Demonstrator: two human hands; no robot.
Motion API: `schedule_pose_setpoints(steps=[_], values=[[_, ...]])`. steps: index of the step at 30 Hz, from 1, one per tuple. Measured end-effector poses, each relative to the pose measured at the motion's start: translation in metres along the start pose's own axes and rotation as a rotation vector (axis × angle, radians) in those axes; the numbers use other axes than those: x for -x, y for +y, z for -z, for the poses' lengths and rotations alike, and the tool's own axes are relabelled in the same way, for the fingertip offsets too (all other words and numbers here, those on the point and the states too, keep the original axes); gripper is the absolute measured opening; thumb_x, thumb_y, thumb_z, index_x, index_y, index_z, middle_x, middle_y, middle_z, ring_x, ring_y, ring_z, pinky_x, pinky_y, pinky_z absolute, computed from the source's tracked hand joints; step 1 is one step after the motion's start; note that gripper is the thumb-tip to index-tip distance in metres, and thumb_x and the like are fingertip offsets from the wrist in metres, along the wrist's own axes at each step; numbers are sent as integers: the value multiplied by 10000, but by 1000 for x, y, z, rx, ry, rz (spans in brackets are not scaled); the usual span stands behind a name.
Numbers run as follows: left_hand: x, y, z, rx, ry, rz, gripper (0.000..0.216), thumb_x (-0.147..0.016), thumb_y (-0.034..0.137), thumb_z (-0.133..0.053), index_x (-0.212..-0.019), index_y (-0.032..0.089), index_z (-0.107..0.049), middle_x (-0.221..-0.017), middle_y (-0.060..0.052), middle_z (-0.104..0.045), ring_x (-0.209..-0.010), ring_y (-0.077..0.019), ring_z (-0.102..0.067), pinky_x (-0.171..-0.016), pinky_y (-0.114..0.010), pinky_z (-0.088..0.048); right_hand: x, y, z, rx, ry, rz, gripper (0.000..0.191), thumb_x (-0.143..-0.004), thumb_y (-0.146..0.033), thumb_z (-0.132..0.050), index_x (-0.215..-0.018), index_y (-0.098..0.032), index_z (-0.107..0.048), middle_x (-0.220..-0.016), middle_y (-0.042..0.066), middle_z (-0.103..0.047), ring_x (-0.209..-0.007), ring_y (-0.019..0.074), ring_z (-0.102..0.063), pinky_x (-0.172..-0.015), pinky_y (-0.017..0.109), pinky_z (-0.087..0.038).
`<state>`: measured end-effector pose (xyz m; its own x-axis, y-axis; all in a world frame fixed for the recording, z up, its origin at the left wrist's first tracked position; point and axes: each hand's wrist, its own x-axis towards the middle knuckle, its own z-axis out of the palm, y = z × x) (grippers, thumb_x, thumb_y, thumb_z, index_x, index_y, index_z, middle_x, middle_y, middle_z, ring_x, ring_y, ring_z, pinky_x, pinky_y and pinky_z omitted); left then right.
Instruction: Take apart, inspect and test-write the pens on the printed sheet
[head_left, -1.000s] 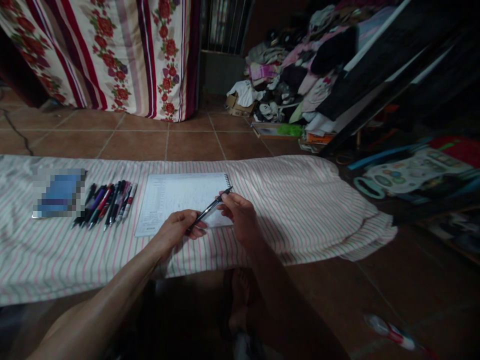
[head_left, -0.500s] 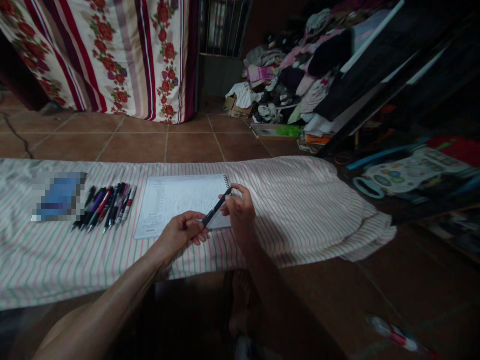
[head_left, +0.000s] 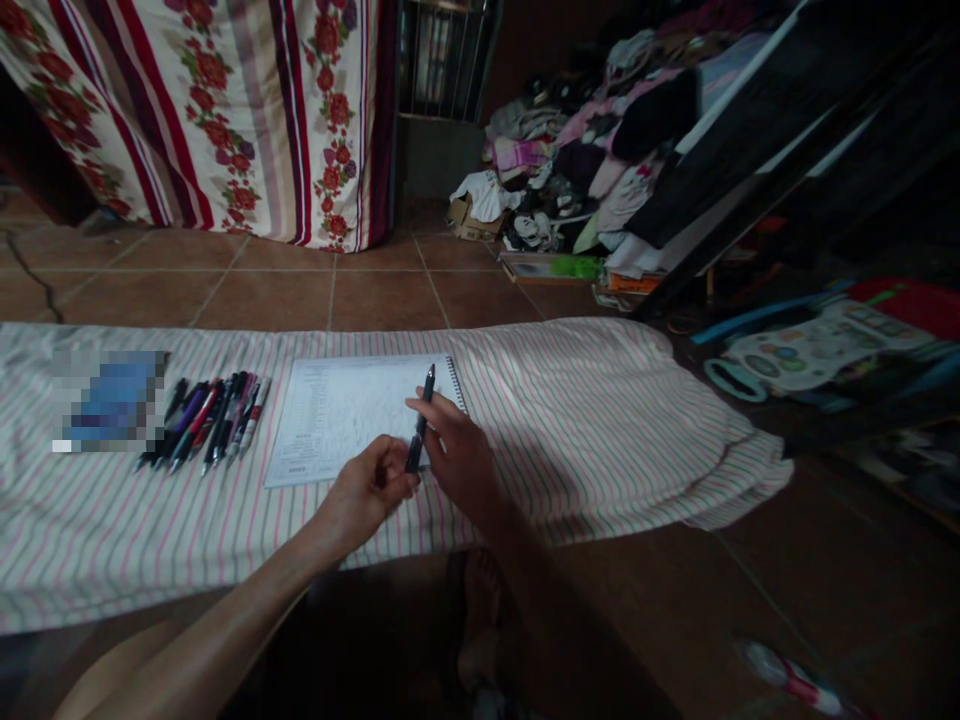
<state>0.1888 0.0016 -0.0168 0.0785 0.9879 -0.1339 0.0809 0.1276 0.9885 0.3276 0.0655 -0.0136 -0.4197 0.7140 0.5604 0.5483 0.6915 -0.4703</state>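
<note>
A black pen stands steeply above the notepad, its silver-coloured end pointing up and away from me. My left hand pinches the pen's lower end between thumb and fingers. My right hand is closed on its middle, one finger reaching across the barrel. Beneath both hands lies a spiral-bound notepad with grey pen marks and printed text along its left side. To its left several pens lie side by side, black, purple, red and white among them.
A striped cloth covers the long surface. At its left lies a pixelated blue item. Beyond are a floral curtain, a clothes pile and a child's play panel. A bottle rests on the tiled floor at lower right.
The pen has swung from a slant toward upright, its upper end moving left. My right hand has slid lower along it and closer to my left hand.
</note>
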Motion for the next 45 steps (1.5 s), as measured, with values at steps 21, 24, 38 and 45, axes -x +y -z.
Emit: schedule_pose_setpoints(steps=[21,24,38,45], values=[[25,25,13,-282,-67,-275,381,-806,282,-516,-1168,163,-500,-804,-7,-642,-712,-118,-591,-728,-282,-480,0,-3,-10,50,30,37,318,-892,-170,-365,-1143,-151,-560,-960,84,-663,-867,188,-589,-783,313,-464],[26,24,15,-286,-41,-290,405,-800,273,-531,-1182,144,-508,-784,-3,-645,-690,-109,-588,-718,-272,-490,-1,-5,-13,71,6,8,301,-891,-191,-392,-1133,-159,-568,-920,76,-669,-834,185,-594,-759,300,-457],[28,27,15,-258,36,-318,344,-796,268,-539,-1114,139,-541,-765,-16,-670,-635,-105,-606,-653,-242,-500,-4,-16,-16,112,27,98,261,-891,-174,-405,-1101,-118,-549,-864,87,-673,-772,190,-589,-715,317,-458],[29,25,9,-288,98,-303,251,-763,237,-581,-1008,186,-564,-687,27,-616,-595,-96,-574,-595,-219,-480,-4,-22,-14,55,31,140,256,-862,-168,-464,-1107,-130,-527,-913,77,-670,-802,183,-590,-721,311,-471]])
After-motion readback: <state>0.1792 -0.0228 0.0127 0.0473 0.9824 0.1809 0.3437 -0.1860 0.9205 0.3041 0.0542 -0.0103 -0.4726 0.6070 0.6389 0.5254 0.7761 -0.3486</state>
